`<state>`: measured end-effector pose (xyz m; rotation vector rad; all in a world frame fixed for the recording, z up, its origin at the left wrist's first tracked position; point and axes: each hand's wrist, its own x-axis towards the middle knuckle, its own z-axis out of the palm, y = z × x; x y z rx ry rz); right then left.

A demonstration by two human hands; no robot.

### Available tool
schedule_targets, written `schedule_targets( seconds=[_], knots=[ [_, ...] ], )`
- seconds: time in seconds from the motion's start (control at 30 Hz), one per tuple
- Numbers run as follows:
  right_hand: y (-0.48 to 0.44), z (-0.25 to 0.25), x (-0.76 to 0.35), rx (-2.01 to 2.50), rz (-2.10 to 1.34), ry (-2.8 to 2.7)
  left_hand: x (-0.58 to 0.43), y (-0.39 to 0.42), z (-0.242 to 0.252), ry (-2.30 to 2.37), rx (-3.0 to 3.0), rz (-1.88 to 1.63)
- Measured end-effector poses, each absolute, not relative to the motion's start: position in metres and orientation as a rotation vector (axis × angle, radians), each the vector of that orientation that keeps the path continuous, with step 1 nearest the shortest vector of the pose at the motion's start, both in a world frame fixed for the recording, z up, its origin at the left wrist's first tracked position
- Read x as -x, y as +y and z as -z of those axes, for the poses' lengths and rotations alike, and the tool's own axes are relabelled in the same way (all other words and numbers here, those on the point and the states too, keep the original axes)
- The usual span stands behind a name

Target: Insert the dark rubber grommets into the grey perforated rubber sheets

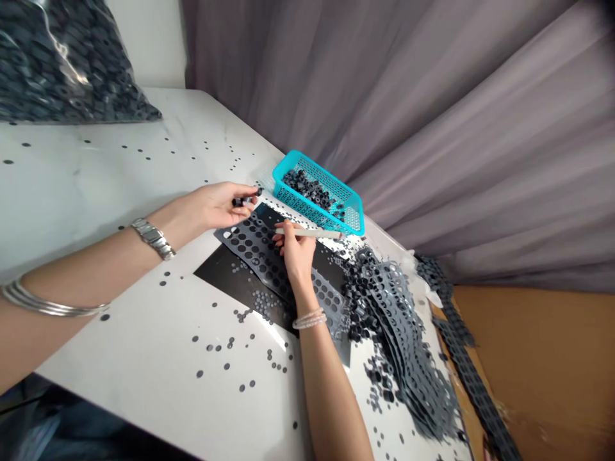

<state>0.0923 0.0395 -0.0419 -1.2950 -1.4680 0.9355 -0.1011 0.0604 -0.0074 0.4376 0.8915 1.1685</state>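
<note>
Several small black foam rings (239, 202) are pinched in the fingers of my left hand (225, 203), raised near the end of the blue basket (318, 211). My right hand (296, 251) grips a slim white pen-like stick (324, 234), which lies across the fingers and points right. Beneath my hands a grey perforated foam sheet (269, 261) with rows of round cut-outs rests on a black board (225, 275). Part of the sheet is hidden by my right hand and forearm. Black foam pieces (307, 187) lie inside the basket.
A pile of punched grey foam strips (398, 320) covers the table's right side. Small dark discs (227, 366) are scattered over the white table (158, 371). At the upper left sits a clear bag of dark pieces (67, 70). A cardboard box (542, 358) stands beyond the right edge, below a grey curtain (408, 96).
</note>
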Motion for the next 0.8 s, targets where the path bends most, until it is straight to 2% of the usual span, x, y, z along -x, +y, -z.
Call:
schedule_targets(
  seconds=[0.27,0.57,0.67,0.8],
  knots=[
    [0.037,0.033,-0.096,1.202,-1.076,-1.332,0.088,0.060,0.020,0.833,-0.526,-1.090],
    [0.035,0.014,-0.095,1.173,-0.923,-1.734,0.066,0.046,0.021,0.864,-0.664,-0.990],
    [0.037,-0.006,-0.123,1.409,-0.621,-1.832,0.076,0.053,0.022,0.911,-0.727,-1.026],
    [0.029,-0.048,-0.182,2.114,0.144,-1.839,0.099,0.061,0.019,0.986,-0.824,-1.123]
  ],
)
